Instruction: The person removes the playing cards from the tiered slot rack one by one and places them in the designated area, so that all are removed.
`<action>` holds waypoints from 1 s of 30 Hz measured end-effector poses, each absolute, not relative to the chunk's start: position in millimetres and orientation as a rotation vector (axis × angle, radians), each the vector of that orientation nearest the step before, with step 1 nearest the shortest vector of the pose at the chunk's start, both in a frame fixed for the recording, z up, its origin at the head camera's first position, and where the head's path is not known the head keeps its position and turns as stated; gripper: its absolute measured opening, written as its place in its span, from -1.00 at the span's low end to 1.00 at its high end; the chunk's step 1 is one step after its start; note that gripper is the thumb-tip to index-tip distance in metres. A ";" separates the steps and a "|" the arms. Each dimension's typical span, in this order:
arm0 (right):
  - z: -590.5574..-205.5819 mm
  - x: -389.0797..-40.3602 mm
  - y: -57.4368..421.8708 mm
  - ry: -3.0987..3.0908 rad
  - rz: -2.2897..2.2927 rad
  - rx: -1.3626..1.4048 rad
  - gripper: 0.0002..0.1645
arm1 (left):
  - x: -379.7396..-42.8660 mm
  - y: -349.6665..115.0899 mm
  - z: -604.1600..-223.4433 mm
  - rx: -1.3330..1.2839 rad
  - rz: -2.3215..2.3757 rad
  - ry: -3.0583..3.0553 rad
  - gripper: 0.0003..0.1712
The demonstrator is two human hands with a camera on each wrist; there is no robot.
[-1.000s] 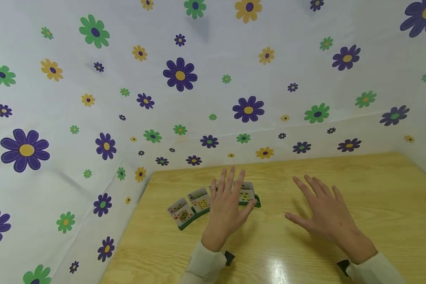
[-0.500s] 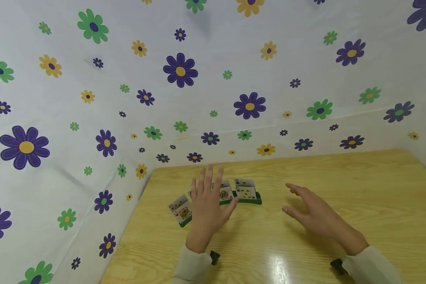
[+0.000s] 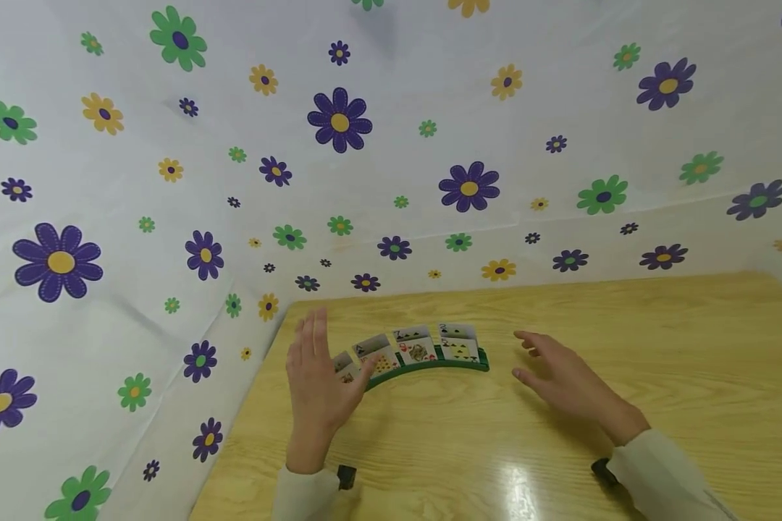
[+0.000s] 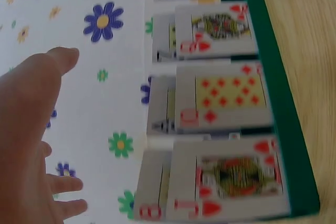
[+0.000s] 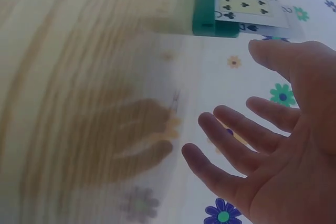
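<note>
A curved green card holder (image 3: 430, 365) stands on the table with several playing cards upright in two rows. From left to right, its front row shows a jack of hearts (image 4: 231, 182), a ten of diamonds (image 4: 226, 98), a queen of hearts (image 4: 220, 27) and a five of clubs (image 5: 247, 6). Parts of black and red cards peek out behind them. My left hand (image 3: 316, 387), fingers straight and thumb spread, overlaps the holder's left end in the head view and hides part of the jack. My right hand (image 3: 567, 380) hovers right of the holder, fingers loosely extended, holding nothing.
The wooden table (image 3: 469, 434) meets a white flower-patterned cloth wall (image 3: 391, 181) behind and at the left. A dark wrist-camera piece (image 3: 347, 477) sits at the left sleeve, another (image 3: 602, 472) at the right. The right hand casts a shadow on the tabletop.
My left hand has moved left along the holder, from its right part to its left end, uncovering the right-hand cards. My right hand has turned sideways and shifted slightly left.
</note>
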State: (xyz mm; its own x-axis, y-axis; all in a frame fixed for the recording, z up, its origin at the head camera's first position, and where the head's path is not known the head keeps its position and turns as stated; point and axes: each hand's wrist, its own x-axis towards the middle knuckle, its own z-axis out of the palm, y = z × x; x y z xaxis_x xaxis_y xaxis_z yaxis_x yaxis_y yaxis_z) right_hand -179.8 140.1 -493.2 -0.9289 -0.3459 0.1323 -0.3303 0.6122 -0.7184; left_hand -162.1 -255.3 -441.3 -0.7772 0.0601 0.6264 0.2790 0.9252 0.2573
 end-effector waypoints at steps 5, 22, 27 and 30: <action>-494.0 -188.1 133.3 2.824 -1.180 -0.622 -0.19 | -159.6 -288.6 -443.8 -0.026 -0.758 -2.583 0.21; -500.8 -207.6 111.8 2.882 -0.906 -0.637 -0.26 | -147.5 -323.2 -508.4 0.164 -1.346 -2.953 0.18; -500.0 -210.9 108.4 2.848 -0.975 -0.653 -0.32 | -149.0 -319.7 -511.8 0.112 -1.333 -2.906 -0.15; -501.0 -213.3 105.3 2.832 -0.980 -0.682 -0.34 | -148.1 -316.8 -513.0 0.105 -1.270 -2.894 -0.30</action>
State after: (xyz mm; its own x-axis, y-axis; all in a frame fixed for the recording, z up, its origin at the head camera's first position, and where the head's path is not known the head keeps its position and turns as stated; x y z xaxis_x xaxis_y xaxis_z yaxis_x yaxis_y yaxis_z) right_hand -213.3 105.3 -501.0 -0.8993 -0.4302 0.0783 -0.3866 0.6986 -0.6021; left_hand -148.1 -316.8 -513.0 -0.9976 -0.0526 -0.0460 -0.0695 0.6752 0.7344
